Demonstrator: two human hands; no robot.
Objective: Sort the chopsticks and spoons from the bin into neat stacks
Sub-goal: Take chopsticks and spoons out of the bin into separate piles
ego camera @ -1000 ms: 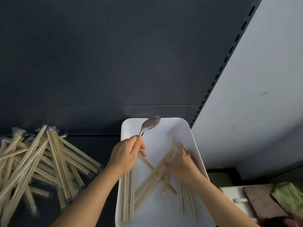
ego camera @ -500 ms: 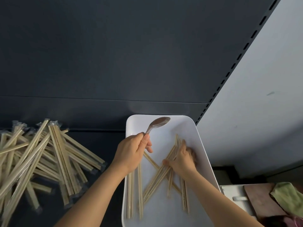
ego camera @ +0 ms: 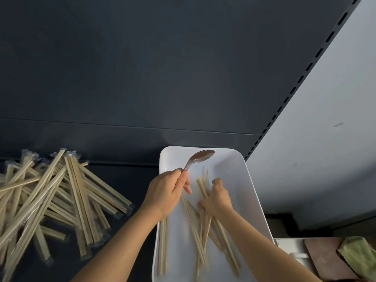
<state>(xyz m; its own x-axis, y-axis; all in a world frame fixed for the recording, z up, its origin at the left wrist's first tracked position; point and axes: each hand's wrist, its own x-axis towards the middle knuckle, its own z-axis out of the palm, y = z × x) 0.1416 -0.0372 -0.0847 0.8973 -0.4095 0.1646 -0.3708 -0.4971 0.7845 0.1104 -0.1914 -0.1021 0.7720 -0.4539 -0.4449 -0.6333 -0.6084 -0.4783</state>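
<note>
Although wrapped chopsticks (ego camera: pixel 61 200) were already heaped beside the bin (ego camera: pixel 254 192), a spoon (ego camera: pixel 200 157) was gripped in the left hand (ego camera: pixel 168 192) and remaining chopsticks (ego camera: pixel 203 241) were clutched by the right hand (ego camera: pixel 218 198).

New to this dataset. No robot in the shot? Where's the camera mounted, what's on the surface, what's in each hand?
There is no robot here: a person works with bare hands. The one wide-angle camera sits on their head and looks forward and down, which is why both forearms enter from the bottom edge.

The left hand grips a metal spoon by its handle and holds it over the white bin. The right hand curls round a bunch of chopsticks that lie crisscross in the bin, blurred by motion. A few more lie along the bin's left wall.

Left of the bin, on the dark shelf, is a loose pile of wrapped chopsticks. At bottom right are a brown board and a green cloth.
</note>
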